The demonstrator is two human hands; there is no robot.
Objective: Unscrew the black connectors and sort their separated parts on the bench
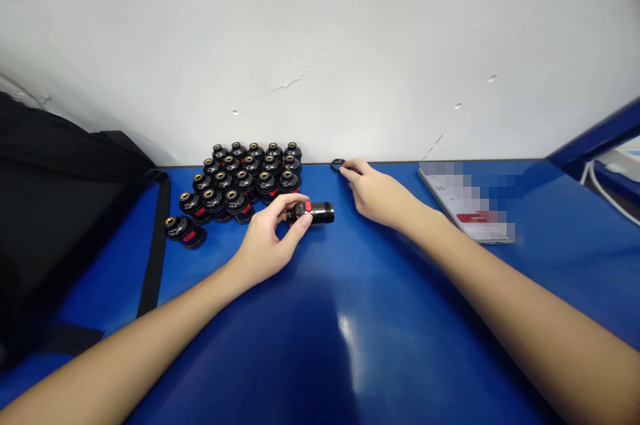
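Left hand [267,238] clamped round a black cylinder [323,212] with a red button, held on its side over the tabletop [280,345]; right hand [373,195], well apart, pinches the edge of a thin black ring [333,165] near the wall [320,45]. Risk, judged: so slight a fingertip hold could let the ring slip and roll. Beside the left hand, similar black pieces [245,181] stand close together, so a sideways knock might topple several.
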